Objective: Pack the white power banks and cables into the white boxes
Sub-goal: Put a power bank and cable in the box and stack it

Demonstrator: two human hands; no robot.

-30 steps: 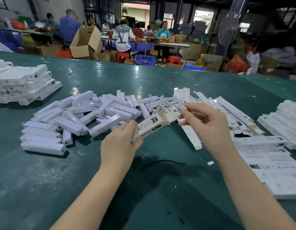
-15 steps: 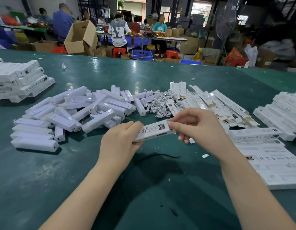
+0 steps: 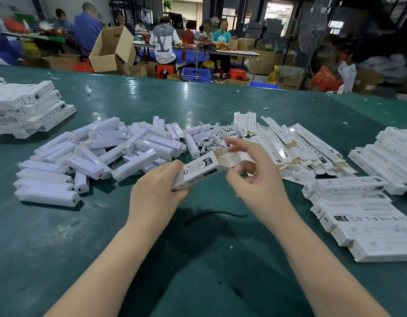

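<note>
My left hand (image 3: 156, 191) grips the near end of a long white box (image 3: 202, 169) held above the green table (image 3: 106, 236). The box's far end stands open, its brown inner flaps showing. My right hand (image 3: 252, 175) is at that open end, thumb and curled fingers on a flap, index finger raised. Behind the box lies a heap of white power banks (image 3: 102, 154). A tangle of white cables (image 3: 214, 138) sits beyond my right hand. Flat unfolded white boxes (image 3: 296, 147) are piled to the right.
A stack of closed white boxes (image 3: 28, 108) stands at the far left. More closed boxes (image 3: 362, 218) lie at the right, near my right forearm. A thin black strand (image 3: 216, 215) lies on the table below my hands. People work at tables in the background.
The box's far end has come open, flaps now spread. My right hand has loosened from a full grip on that end to fingering a flap. The view has tilted slightly.
</note>
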